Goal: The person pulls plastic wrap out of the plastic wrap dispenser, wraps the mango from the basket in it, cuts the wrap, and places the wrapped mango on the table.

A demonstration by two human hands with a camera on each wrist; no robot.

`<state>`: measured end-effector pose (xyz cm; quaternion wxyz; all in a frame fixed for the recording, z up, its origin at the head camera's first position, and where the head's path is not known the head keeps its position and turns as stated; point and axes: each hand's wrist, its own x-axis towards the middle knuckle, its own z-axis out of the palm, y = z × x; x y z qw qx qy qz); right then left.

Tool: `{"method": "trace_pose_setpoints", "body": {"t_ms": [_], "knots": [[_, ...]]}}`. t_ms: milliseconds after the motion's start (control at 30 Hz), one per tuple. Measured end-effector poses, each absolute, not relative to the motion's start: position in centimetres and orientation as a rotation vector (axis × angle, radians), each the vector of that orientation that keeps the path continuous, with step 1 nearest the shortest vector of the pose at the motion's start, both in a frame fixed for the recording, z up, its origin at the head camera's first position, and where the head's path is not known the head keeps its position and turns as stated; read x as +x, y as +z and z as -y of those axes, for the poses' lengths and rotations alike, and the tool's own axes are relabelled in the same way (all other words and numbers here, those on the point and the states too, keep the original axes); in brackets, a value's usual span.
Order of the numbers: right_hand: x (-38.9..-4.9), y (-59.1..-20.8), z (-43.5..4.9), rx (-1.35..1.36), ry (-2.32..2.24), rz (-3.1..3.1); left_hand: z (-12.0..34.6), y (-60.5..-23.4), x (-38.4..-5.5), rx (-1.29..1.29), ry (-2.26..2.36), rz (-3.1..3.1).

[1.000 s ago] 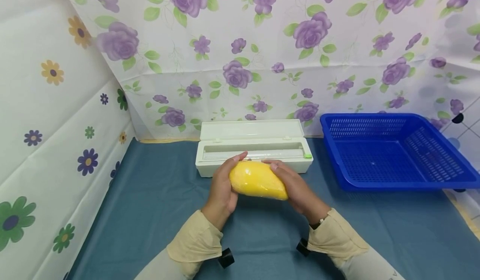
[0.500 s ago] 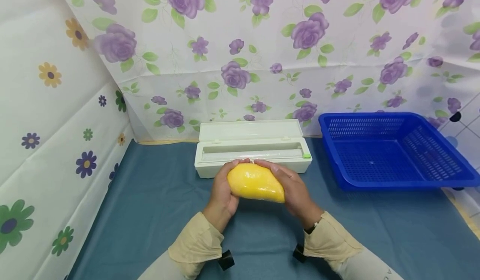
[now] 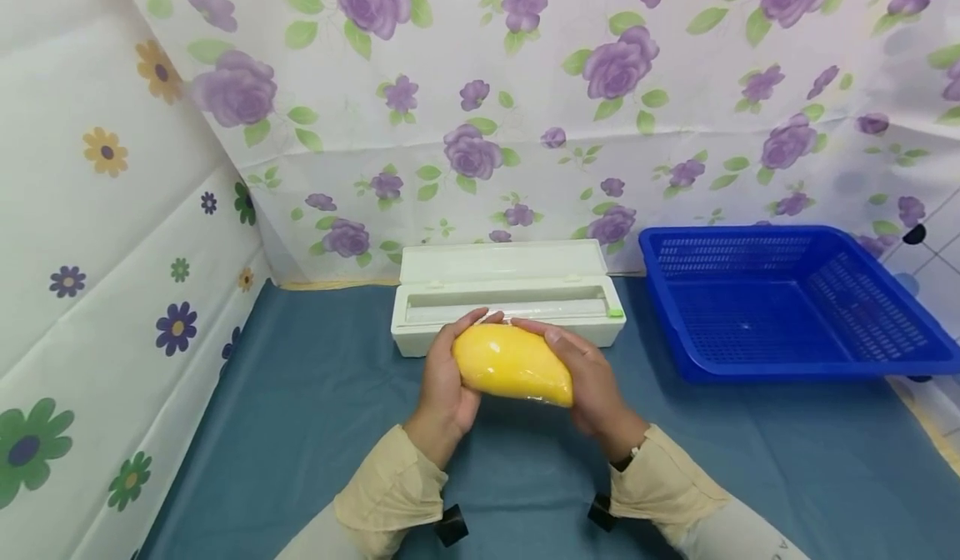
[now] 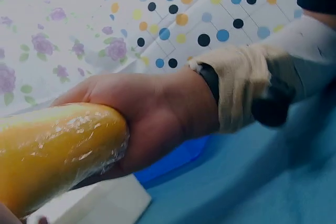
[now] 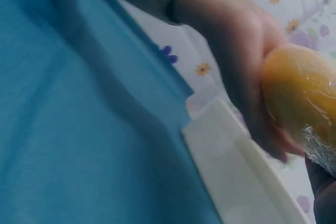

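Wrapped in clear plastic film [image 4: 100, 153], a yellow mango [image 3: 513, 364] is held between both hands above the table. My left hand [image 3: 444, 385] curls round its left end, thumb along the upper side. The right hand [image 3: 596, 383] grips the narrower right end, with its thumb on top. In the left wrist view the film looks creased and shiny where the mango meets the right palm. Bunched film [image 5: 317, 148] shows on the mango's underside in the right wrist view. Just behind the hands stands a white cling film box [image 3: 510, 327], lid [image 3: 502, 262] raised, a film roll [image 3: 517, 308] inside.
A blue plastic basket [image 3: 795, 370] stands at the right back of the table. Blue-green cloth [image 3: 315, 427] covers the tabletop. A flowered curtain [image 3: 510, 193] rises behind the box, and another patterned sheet [image 3: 112, 293] borders the left side.
The right hand has shifted slightly left and closer in, and the mango moved a little left with it. The left fingers have shifted slightly; both hands keep their hold.
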<state>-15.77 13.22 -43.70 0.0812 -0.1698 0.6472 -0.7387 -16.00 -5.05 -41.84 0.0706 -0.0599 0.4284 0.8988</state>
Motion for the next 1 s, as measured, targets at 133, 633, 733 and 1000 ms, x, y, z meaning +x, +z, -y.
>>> {"method": "trace_pose_setpoints", "body": {"t_ms": [133, 633, 733, 1000], "knots": [[-16.1, -43.2, -14.0, -0.473, -2.244, -1.905, 5.2, -41.4, -15.9, -0.087, 2.644, -1.421], [-16.8, -42.4, -15.3, -0.524, -2.294, -1.794, 7.8, -38.5, -14.9, 0.680, 1.487, -2.702], [-16.8, -42.2, -15.3, -0.527, -2.281, -1.784, 8.0, -38.2, -14.6, 0.818, 1.238, -2.807], [-16.7, -41.2, -16.1, -0.617, -1.976, -2.188, 8.1, -38.0, -14.6, 0.835, 1.113, -2.851]]}}
